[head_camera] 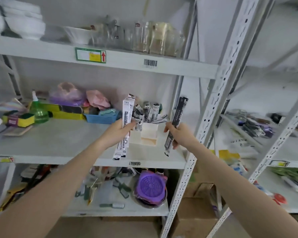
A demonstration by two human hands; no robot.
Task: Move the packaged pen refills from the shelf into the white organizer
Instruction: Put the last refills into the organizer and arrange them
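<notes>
Refill packs (pixel 126 124) gripped in left hand (pixel 118 133) | right hand (pixel 180 134) grips dark pack (pixel 175 124) | organizer (pixel 149 133) on grey shelf (pixel 58 140), perhaps metal.

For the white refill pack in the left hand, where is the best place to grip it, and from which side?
Mid-length, from its left edge, as the left hand does now. The white refill pack is long, flat and nearly upright, so a middle pinch probably keeps it steady for lowering into the white organizer.

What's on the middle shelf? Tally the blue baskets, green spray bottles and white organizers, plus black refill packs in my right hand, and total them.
Blue basket: 1
Green spray bottle: 1
White organizer: 1
Black refill pack in right hand: 1
Total: 4
</notes>
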